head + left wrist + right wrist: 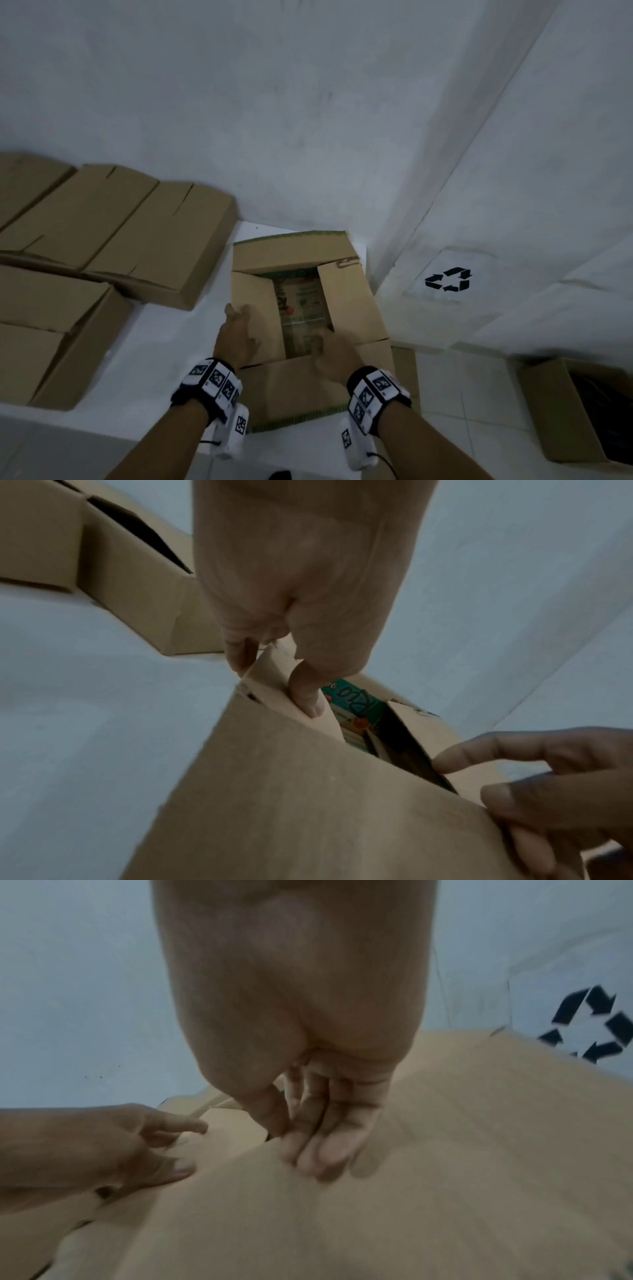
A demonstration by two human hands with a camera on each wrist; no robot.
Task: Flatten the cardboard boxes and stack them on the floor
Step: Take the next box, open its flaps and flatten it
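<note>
An upright brown cardboard box [298,387] stands on a white surface [154,359] with its top flaps spread open. Green printed packaging [303,308] shows down inside it. My left hand [239,329] is at the box's left flap [253,294]; in the left wrist view the left hand [274,683] pinches that flap's edge between thumb and fingers. My right hand [334,356] lies where the near flap meets the right flap [349,301]. In the blurred right wrist view the right hand [308,1139] has straight fingers flat on the cardboard.
Several assembled brown boxes [113,233] lie to the left, one [51,335] near the front edge. A white wall with a black recycling symbol [448,279] rises at right. Below it an open box [565,411] sits on the tiled floor.
</note>
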